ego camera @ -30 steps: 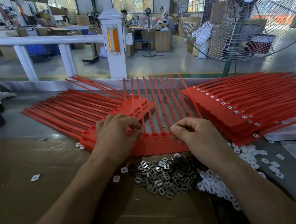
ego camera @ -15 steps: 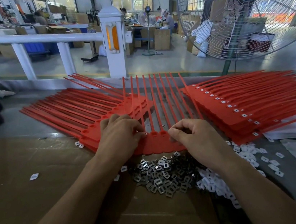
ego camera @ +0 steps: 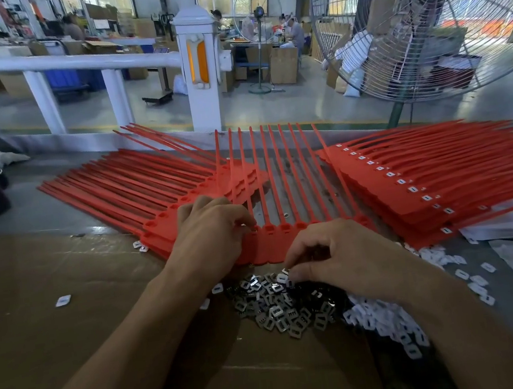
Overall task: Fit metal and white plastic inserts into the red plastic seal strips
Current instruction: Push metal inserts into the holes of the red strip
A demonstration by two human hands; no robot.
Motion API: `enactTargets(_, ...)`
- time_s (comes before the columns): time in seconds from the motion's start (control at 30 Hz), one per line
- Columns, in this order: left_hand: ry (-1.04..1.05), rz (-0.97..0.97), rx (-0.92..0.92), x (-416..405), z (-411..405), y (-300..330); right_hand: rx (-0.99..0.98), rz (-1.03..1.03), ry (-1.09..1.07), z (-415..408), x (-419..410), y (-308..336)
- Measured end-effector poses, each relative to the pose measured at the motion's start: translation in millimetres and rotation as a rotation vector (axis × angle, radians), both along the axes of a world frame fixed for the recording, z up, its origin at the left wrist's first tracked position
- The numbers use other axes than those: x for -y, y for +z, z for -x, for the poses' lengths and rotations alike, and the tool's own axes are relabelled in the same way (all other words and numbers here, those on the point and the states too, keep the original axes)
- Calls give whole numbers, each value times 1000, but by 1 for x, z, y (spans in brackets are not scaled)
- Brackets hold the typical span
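A connected row of red seal strips [ego camera: 287, 239] lies flat on the tabletop [ego camera: 56, 217], heads toward the person and tails pointing away. The left hand [ego camera: 211, 233] is pressed on the left end of this row, its fingers curled and its fingertips [ego camera: 251, 224] touching a strip head. The right hand [ego camera: 338, 255] is positioned at the near edge of the row, above the pile of metal inserts [ego camera: 277, 312]; its grip is narrow, with thumb and forefinger pinched on a small white-rimmed insert. The white plastic inserts [ego camera: 386, 321] are heaped just right of the metal ones. A stack of unfitted strips [ego camera: 124, 192] lies at left; a stack of fitted strips [ego camera: 442, 176] lies at right. A cardboard sheet [ego camera: 69, 317] covers the near tabletop.
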State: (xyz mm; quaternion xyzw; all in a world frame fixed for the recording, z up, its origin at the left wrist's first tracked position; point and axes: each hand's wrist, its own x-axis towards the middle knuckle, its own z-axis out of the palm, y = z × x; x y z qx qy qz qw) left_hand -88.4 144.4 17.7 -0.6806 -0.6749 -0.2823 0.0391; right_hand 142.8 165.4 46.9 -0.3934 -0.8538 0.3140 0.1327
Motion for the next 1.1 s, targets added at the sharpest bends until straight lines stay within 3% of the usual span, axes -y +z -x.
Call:
enactTargets(0.17,-13,0,17,1,0,-1,98,-113,42,7,1,-4)
enactTargets(0.4,-33,-20,53,4,-2,2,55,-115,27,7,1,-7)
enactTargets(0.6,-106,-81,125,8,-10,5,-124,-44,-90,9,2,-11)
enactTargets(0.83,-251,-139,204,10,-20,7,-480,214,-281,12,-4,-13)
enactTargets(1.1,-339,-179,256,13,-26,9,-561,269,-297,16,-4,-14)
